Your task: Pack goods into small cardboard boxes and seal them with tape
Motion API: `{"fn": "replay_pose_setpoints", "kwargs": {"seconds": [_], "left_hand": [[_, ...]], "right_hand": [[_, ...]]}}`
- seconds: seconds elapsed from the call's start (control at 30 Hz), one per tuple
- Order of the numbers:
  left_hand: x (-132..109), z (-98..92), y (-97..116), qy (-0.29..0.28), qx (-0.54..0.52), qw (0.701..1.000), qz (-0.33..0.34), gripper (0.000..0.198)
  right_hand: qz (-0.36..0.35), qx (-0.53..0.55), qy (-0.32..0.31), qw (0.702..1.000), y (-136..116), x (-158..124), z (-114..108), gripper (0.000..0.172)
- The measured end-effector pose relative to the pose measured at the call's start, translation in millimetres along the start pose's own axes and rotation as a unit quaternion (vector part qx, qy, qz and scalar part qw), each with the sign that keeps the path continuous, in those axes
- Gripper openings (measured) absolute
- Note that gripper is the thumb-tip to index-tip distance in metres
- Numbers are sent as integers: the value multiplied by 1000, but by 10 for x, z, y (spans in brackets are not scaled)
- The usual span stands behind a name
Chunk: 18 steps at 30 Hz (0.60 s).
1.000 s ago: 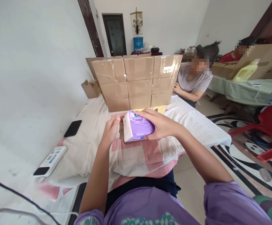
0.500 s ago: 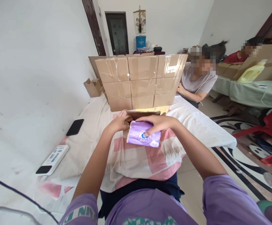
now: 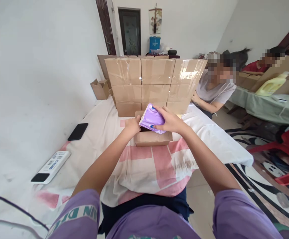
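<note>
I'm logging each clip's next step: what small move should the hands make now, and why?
Probably the right hand should level the soft purple plastic-wrapped pack and lower it into the small open brown cardboard box: the pack is tilted above the opening, and the left hand is at the box's left end, seemingly placed to steady it.

Right hand [image 3: 169, 119] grips a purple packet [image 3: 152, 117] above an open cardboard box [image 3: 152, 139]

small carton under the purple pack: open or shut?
Open: the small carton shows a dark inside behind its front wall, below the purple pack in the right hand. Whether anything lies inside, cannot tell.
</note>
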<state>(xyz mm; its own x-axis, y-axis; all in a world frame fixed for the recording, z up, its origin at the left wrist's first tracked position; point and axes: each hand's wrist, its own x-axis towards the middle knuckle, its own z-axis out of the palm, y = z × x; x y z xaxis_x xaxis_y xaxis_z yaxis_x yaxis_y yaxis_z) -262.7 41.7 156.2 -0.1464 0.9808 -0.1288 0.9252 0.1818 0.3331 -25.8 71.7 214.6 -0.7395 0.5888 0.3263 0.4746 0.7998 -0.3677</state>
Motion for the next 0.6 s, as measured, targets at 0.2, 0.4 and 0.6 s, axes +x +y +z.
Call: {"fn": "replay_pose_setpoints", "kwargs": {"seconds": [0.2,0.4,0.6], "left_hand": [[14,-50,-47,-22,-17,999,-33,70],[-2,-291,-228,-135,-167,975,-49,55],[-125,-402,-274,-153,-260,952,-49,64]], "right_hand": [[-28,-22,-41,999,225,108,50,98],[-92,-79,19,992,266,110,54,96],[-161,-163,17,973,282,203,57,81]]}}
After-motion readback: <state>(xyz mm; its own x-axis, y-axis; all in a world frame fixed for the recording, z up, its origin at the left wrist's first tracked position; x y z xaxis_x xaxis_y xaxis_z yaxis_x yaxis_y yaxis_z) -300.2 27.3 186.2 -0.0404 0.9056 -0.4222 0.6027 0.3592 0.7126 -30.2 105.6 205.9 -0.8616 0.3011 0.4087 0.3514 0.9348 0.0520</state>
